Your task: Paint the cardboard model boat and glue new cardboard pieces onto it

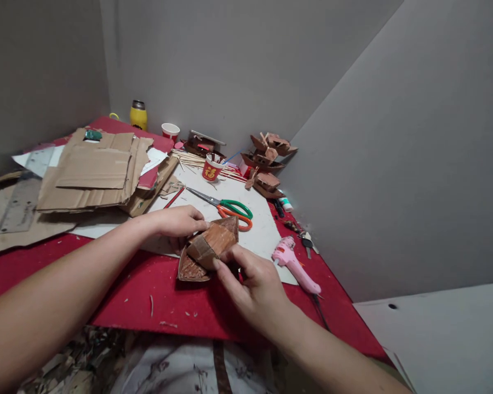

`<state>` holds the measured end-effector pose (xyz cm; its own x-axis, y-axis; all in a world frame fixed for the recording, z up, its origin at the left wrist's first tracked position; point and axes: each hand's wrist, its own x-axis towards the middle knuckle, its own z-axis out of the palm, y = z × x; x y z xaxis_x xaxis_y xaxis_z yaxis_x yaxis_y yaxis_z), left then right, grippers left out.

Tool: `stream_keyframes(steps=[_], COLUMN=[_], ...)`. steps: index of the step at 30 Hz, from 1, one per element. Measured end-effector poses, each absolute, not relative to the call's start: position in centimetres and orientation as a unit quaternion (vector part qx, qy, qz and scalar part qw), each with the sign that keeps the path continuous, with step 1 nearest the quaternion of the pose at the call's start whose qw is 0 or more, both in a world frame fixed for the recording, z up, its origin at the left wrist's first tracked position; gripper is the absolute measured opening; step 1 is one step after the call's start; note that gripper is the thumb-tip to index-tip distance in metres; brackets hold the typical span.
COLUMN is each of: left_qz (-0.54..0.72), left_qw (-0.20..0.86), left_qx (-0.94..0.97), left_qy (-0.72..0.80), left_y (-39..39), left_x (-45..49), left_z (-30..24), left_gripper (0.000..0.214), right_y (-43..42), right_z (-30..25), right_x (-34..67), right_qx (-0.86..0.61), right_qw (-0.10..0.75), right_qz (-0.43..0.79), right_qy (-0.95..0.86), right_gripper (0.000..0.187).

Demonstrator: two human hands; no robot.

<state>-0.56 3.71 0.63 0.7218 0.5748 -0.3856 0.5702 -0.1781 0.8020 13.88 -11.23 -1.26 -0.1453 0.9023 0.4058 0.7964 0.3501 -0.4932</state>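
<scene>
Between my two hands is a small brown model boat [213, 241], with a curved cover over its middle, held tilted above the front of the red-covered table [119, 298]. My left hand [184, 223] grips it from the far left side, thumb on the cover's edge and the other fingers partly hidden behind the hull. On the near right side my right hand [250, 276] pinches the lower edge of the cover with thumb and fingers. Just beyond the boat lie scissors [225, 207] with green and orange handles.
A pink glue gun [296, 265] lies at right, near keys [307, 243]. Cardboard sheets [92, 169] and a clear ruler [22, 202] cover the left. Behind are a red paper cup [211, 168], thin wooden sticks [193, 158], several finished boats [269, 150] and a yellow bottle [138, 116].
</scene>
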Motion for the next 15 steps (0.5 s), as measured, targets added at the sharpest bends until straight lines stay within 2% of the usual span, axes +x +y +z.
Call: stream_keyframes(steps=[11,15], left_qz=[-0.018,-0.022], left_qw=[0.511,0.515], left_qx=[0.783,0.780], left_qy=[0.355,0.355], left_y=[4.08,3.95], left_x=[-0.74,-0.89], left_z=[0.10,0.05], left_gripper=[0.029,0.027], right_y=[-11.51,-11.54], right_z=[-1.37,-0.54], right_x=[14.09,13.85], right_qx=[-0.577,-0.575], right_qw=[0.299,0.331], right_qz=[0.082,0.085], right_qy=[-0.756,-0.744], right_gripper=[0.019,0.017])
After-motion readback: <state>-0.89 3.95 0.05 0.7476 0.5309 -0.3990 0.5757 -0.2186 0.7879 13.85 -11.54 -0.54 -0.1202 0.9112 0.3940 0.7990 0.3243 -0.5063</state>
